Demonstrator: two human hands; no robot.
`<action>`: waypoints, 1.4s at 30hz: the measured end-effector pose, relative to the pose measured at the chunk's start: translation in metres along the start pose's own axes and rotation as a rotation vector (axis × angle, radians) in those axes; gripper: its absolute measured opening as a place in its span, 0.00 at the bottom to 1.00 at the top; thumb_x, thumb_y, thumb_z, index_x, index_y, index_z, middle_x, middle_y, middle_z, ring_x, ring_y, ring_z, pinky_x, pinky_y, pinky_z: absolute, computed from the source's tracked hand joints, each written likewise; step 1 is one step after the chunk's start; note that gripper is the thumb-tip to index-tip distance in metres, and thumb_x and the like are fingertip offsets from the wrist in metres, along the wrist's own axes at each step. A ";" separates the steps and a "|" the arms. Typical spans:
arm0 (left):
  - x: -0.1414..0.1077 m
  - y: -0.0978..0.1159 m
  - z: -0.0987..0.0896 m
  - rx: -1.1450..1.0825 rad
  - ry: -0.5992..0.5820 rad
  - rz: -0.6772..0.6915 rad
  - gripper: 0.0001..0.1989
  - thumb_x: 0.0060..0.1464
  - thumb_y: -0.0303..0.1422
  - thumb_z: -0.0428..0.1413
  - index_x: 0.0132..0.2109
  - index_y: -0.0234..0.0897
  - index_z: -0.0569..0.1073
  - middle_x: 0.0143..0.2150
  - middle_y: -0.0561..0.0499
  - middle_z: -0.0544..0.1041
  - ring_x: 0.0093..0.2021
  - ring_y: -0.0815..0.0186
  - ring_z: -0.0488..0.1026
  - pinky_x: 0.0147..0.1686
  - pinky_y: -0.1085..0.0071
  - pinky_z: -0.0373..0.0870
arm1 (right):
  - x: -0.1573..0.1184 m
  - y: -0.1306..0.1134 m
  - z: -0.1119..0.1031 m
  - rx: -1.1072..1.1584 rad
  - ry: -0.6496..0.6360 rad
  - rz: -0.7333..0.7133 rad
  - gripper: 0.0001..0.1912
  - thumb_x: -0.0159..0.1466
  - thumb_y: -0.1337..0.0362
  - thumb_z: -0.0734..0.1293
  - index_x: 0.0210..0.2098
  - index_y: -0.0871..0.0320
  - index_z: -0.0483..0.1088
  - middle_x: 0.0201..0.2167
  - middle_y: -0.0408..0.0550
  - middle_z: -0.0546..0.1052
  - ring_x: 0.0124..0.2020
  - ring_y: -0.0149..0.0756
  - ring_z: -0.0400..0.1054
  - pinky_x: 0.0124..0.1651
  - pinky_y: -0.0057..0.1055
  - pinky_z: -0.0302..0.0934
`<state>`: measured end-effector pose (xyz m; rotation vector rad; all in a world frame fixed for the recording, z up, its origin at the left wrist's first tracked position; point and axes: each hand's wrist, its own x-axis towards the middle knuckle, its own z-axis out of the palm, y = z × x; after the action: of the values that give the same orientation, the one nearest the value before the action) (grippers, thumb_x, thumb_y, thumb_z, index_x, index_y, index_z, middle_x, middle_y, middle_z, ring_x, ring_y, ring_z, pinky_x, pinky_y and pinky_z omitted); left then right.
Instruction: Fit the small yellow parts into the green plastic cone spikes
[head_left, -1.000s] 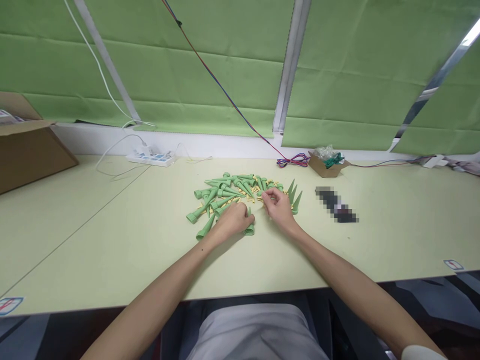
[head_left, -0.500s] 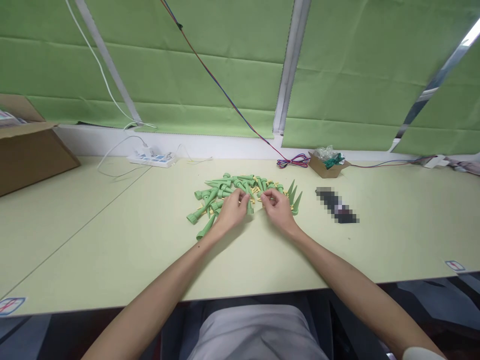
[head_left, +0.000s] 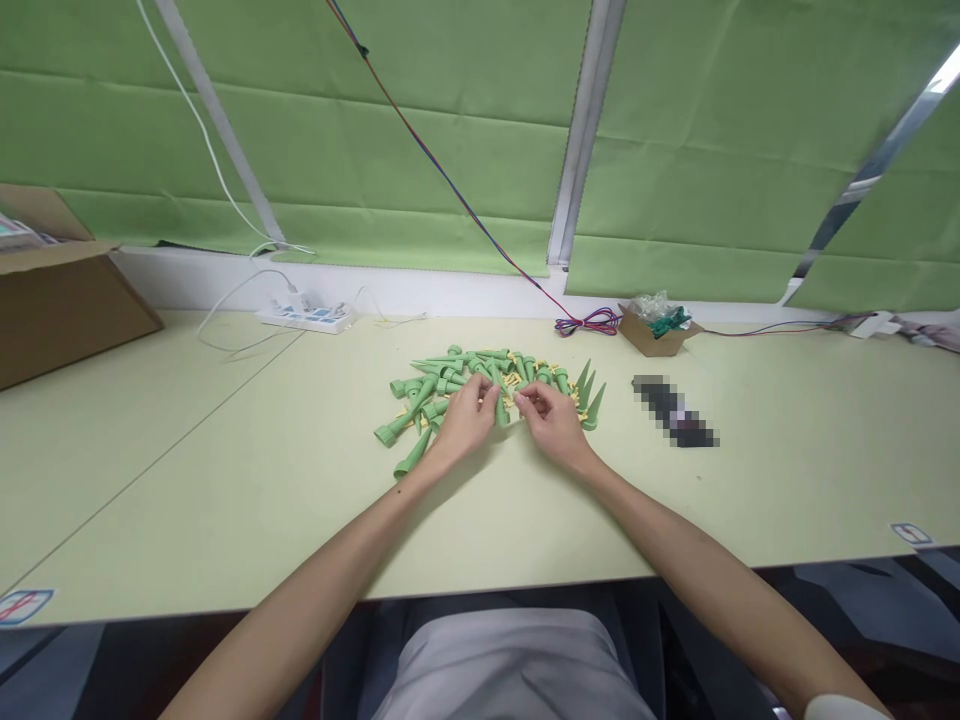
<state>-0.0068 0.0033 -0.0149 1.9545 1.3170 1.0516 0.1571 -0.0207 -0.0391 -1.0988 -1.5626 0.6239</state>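
Several green plastic spikes with round caps (head_left: 425,392) lie in a loose pile on the pale table (head_left: 300,480), with small yellow pieces (head_left: 514,380) among them. My left hand (head_left: 469,415) is closed on a green spike (head_left: 501,408), whose capped end points toward me. Just to its right, my right hand (head_left: 553,420) is pinched, its fingertips close to that spike; what they hold is too small to make out. More pointed green spikes (head_left: 594,400) stand out to the right of my right hand.
A small cardboard box (head_left: 652,338) with clear and green plastic stands at the back, beside coiled red and blue wire (head_left: 589,321). To the right lies a dark, pixelated item (head_left: 675,412). A power strip (head_left: 307,317) and large cardboard box (head_left: 71,310) are at the left.
My right hand has moved slightly left, its fingertips now closer to the spike in my left hand. My left hand stays nearly in place.
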 end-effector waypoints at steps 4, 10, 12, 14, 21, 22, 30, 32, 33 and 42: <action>-0.001 0.001 0.000 -0.011 -0.008 -0.010 0.11 0.65 0.40 0.47 0.36 0.40 0.65 0.33 0.50 0.73 0.32 0.64 0.70 0.33 0.68 0.65 | 0.000 0.001 0.001 -0.017 -0.013 -0.013 0.14 0.68 0.52 0.64 0.32 0.54 0.69 0.24 0.43 0.71 0.24 0.34 0.63 0.28 0.32 0.56; -0.002 0.003 0.000 -0.044 -0.015 -0.008 0.11 0.65 0.40 0.48 0.35 0.40 0.64 0.32 0.51 0.73 0.32 0.64 0.71 0.33 0.68 0.65 | -0.001 0.001 0.000 -0.031 -0.033 -0.018 0.14 0.69 0.53 0.64 0.32 0.55 0.69 0.25 0.43 0.71 0.24 0.34 0.63 0.29 0.32 0.55; -0.002 0.003 0.000 -0.048 -0.019 -0.011 0.11 0.65 0.40 0.48 0.35 0.40 0.64 0.32 0.51 0.73 0.33 0.63 0.71 0.33 0.68 0.66 | -0.001 0.002 0.000 -0.036 -0.031 -0.017 0.14 0.69 0.53 0.64 0.32 0.54 0.69 0.24 0.43 0.71 0.24 0.34 0.62 0.28 0.32 0.55; -0.003 0.004 0.000 -0.049 -0.021 -0.017 0.11 0.65 0.40 0.48 0.35 0.40 0.64 0.32 0.51 0.73 0.33 0.63 0.72 0.33 0.68 0.66 | -0.001 0.004 0.000 -0.036 -0.027 -0.014 0.14 0.69 0.52 0.64 0.32 0.54 0.68 0.24 0.43 0.71 0.24 0.34 0.62 0.28 0.32 0.55; -0.004 0.005 0.001 -0.059 -0.015 -0.016 0.12 0.65 0.41 0.48 0.35 0.40 0.63 0.33 0.50 0.74 0.33 0.63 0.72 0.33 0.68 0.66 | 0.000 0.006 0.000 -0.042 -0.019 -0.011 0.15 0.69 0.51 0.64 0.31 0.54 0.68 0.24 0.42 0.70 0.23 0.34 0.62 0.28 0.32 0.55; -0.004 0.004 0.001 -0.057 -0.013 -0.016 0.12 0.65 0.41 0.48 0.35 0.40 0.63 0.33 0.50 0.74 0.32 0.63 0.72 0.33 0.68 0.65 | 0.000 0.006 0.000 -0.041 -0.017 -0.009 0.15 0.69 0.51 0.64 0.31 0.54 0.68 0.23 0.42 0.70 0.23 0.34 0.61 0.28 0.32 0.55; -0.007 0.006 0.002 -0.003 0.022 0.049 0.10 0.66 0.39 0.48 0.36 0.40 0.64 0.33 0.51 0.73 0.32 0.64 0.69 0.33 0.68 0.62 | -0.001 0.004 0.003 0.008 -0.013 0.010 0.16 0.66 0.50 0.66 0.28 0.53 0.65 0.21 0.42 0.68 0.22 0.33 0.59 0.26 0.32 0.53; -0.008 0.006 0.002 0.024 0.032 0.079 0.10 0.66 0.38 0.48 0.36 0.40 0.64 0.32 0.51 0.72 0.31 0.64 0.68 0.33 0.68 0.61 | 0.000 0.003 0.003 0.018 -0.018 0.021 0.17 0.66 0.50 0.66 0.27 0.53 0.65 0.21 0.42 0.68 0.22 0.33 0.59 0.26 0.32 0.53; -0.009 0.006 0.002 0.034 0.036 0.089 0.10 0.66 0.38 0.48 0.36 0.40 0.64 0.32 0.52 0.72 0.30 0.64 0.68 0.33 0.68 0.61 | 0.000 0.003 0.003 0.023 -0.020 0.025 0.17 0.65 0.49 0.66 0.27 0.54 0.65 0.21 0.42 0.67 0.22 0.33 0.59 0.26 0.32 0.53; -0.009 0.002 0.005 0.040 0.035 0.114 0.10 0.67 0.38 0.47 0.37 0.40 0.63 0.30 0.54 0.70 0.27 0.66 0.65 0.31 0.69 0.59 | 0.002 0.001 0.002 0.170 -0.057 0.188 0.21 0.60 0.45 0.71 0.25 0.54 0.65 0.17 0.40 0.68 0.17 0.31 0.60 0.20 0.30 0.51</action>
<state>-0.0035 -0.0059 -0.0189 2.0708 1.2672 1.1253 0.1551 -0.0178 -0.0394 -1.1143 -1.4352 0.9046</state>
